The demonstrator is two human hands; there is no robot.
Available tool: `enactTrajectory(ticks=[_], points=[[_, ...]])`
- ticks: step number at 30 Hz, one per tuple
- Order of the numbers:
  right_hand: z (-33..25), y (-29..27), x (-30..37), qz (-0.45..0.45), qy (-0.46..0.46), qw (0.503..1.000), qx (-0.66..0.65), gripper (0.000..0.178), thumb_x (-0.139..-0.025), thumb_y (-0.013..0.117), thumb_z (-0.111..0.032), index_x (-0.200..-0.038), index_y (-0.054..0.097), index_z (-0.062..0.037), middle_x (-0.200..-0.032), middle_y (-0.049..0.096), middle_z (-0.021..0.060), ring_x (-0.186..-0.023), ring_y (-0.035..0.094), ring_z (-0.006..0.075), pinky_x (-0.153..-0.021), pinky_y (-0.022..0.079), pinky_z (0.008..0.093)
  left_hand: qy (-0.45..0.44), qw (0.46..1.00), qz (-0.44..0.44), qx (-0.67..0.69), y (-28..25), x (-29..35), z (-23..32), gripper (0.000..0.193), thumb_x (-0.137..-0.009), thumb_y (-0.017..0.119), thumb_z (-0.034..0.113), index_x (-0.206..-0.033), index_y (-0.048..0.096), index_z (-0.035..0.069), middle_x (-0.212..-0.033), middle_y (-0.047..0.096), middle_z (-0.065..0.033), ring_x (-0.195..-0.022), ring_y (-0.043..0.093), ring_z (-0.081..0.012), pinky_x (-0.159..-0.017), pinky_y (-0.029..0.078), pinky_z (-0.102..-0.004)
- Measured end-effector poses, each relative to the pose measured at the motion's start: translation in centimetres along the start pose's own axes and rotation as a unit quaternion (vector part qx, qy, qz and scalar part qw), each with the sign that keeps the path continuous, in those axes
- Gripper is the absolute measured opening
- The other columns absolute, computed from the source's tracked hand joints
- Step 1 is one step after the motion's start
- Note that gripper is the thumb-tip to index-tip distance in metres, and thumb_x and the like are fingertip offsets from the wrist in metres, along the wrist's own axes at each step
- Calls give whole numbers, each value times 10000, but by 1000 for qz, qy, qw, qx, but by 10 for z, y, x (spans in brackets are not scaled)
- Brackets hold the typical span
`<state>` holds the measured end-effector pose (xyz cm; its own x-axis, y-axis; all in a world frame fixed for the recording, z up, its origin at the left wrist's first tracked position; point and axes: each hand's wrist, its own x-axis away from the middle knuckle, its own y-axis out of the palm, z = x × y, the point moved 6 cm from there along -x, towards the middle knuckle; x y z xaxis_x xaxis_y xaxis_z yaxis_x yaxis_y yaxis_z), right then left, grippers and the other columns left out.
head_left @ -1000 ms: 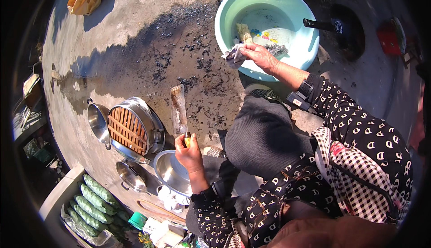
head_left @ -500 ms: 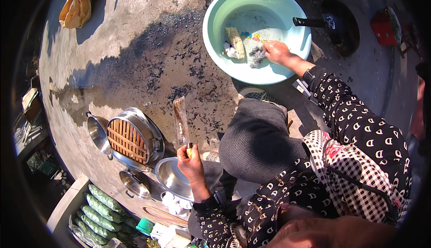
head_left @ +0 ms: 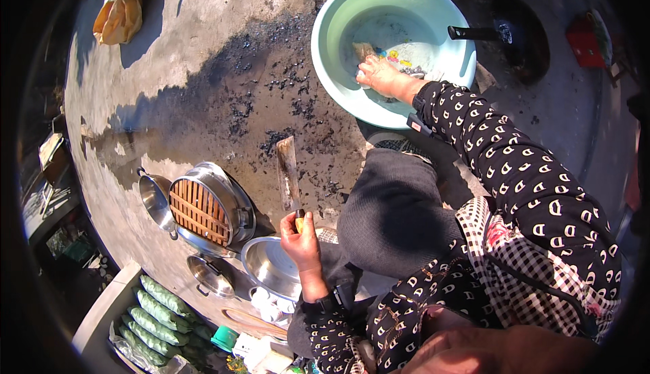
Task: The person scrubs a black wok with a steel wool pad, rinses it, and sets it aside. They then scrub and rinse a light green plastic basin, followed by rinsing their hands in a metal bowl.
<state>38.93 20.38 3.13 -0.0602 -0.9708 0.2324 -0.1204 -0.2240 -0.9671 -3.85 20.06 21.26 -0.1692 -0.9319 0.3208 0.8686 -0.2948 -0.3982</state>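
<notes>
My left hand (head_left: 302, 244) is closed around the yellow and black handle of a knife (head_left: 288, 171), whose long, broad, stained blade points away from me above the wet ground. In the pale green basin (head_left: 330, 69), my right hand (head_left: 384, 78) has its fingers curled down over a yellowish, rough loofah piece (head_left: 363, 49). Only the loofah's far end shows past the fingers; the white scraps beside it are hidden. A grey clump of steel wool (head_left: 415, 73) lies partly covered by the same hand. Shallow water and dark bits cover the basin's bottom.
A black pan (head_left: 525, 38) stands right of the basin, its handle over the rim. To the left sit a steel pot (head_left: 247, 218) with a slatted wooden rack (head_left: 198, 211), a steel bowl (head_left: 261, 259) and a lid (head_left: 210, 278). Green bundles (head_left: 159, 316) fill a box.
My right hand has left the steel wool and moved left onto the loofah. The knife stays in my left hand, its blade slightly more upright. The whole view has shifted a little.
</notes>
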Motion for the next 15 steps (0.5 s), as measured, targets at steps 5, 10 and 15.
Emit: enactTrajectory(ticks=[5, 10, 15], points=[[35, -34, 30, 227, 90, 951, -192, 326, -798, 665, -94, -1120, 621, -105, -1078, 600, 151, -1077, 584, 381, -919, 499, 464, 15, 999, 12, -28, -5, -2, -3, 221, -876, 775, 39, -1019, 610, 4, -906, 625, -3, -801, 553, -74, -738, 483, -233], [85, -51, 96, 314, 193, 886, -282, 315, -802, 627, -85, -1117, 613, -91, -1043, 590, 154, -1022, 581, 379, -921, 483, 467, 24, 999, 18, -22, -7, -4, -5, 214, -879, 772, 40, -1023, 618, 4, -908, 630, -9, -800, 558, -78, -741, 486, -237], [77, -24, 105, -51, 234, 957, -162, 865, -728, 775, -241, -1491, 379, -141, -1540, 307, 192, -1385, 387, 386, -1125, 401, 452, -4, 1000, 14, 12, -5, -6, -5, 223, -880, 781, 69, -1029, 626, 10, -910, 640, 5, -795, 563, -60, -738, 490, -224]])
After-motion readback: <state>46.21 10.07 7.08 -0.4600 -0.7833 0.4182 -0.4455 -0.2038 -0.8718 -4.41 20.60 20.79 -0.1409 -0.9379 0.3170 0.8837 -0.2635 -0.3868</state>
